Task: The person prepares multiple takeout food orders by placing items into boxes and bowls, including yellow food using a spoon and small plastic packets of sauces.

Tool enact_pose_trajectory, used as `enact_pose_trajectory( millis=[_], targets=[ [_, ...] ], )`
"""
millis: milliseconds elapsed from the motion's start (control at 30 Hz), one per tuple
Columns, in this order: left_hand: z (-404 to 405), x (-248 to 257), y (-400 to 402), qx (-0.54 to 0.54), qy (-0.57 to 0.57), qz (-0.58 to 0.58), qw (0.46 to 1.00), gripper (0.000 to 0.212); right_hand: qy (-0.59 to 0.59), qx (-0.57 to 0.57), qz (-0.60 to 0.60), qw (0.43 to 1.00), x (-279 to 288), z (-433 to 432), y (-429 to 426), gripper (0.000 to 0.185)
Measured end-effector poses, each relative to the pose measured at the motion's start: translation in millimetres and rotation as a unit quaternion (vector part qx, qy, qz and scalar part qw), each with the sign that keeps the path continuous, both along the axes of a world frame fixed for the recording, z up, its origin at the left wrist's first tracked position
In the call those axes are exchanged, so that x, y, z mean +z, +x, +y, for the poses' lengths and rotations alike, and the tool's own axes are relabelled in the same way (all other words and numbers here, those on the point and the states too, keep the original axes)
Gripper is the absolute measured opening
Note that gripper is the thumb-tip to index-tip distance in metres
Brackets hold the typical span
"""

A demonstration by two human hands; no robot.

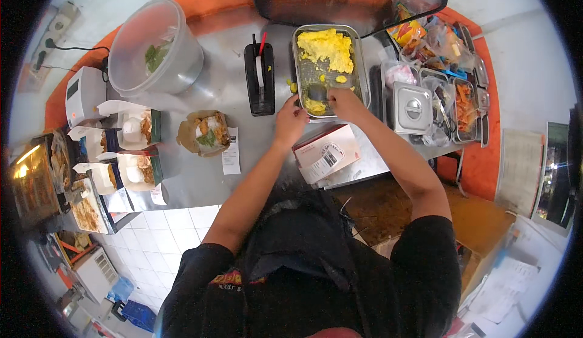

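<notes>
A metal tray (362, 71) with a perforated or mesh base holds yellow scrambled egg (329, 48), most of it at the far end. My right hand (345, 104) grips a dark, round-headed scoop or spoon (317, 92) over the near part of the tray, beside a small heap of egg (315, 106). At the tray's near left corner is my left hand (292, 120), fingers bent close to the rim; whether it grips the rim is not clear. Below the tray lies a printed carton (334, 149) with a paper slip on it.
Left of the tray stand a black holder (260, 79), an open food box (207, 133) with a receipt (231, 151), and a large plastic tub (182, 60). Several filled boxes (136, 169) are farther left. Lidded metal containers (412, 108) and plastic bags (439, 46) crowd the right.
</notes>
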State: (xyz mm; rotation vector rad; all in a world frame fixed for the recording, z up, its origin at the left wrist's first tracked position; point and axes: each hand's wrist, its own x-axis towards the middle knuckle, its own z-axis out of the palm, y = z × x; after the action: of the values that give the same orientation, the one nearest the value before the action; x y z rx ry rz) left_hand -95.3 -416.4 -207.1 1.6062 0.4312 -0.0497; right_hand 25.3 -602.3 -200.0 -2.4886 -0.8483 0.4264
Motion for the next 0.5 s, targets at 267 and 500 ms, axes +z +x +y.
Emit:
enact_pose_trajectory(
  millis=[267,500],
  targets=[
    [-3.7,-6.1,3.7,0.035,-0.019,0.010,0.999,0.049,0.057,-0.149,-0.097,0.982,28.3,-1.8,10.8,0.006],
    [-3.0,0.8,1.9,0.021,-0.020,0.003,1.000,0.050,-0.009,-0.063,-0.038,0.997,-4.0,-10.1,9.3,0.006]
  ],
)
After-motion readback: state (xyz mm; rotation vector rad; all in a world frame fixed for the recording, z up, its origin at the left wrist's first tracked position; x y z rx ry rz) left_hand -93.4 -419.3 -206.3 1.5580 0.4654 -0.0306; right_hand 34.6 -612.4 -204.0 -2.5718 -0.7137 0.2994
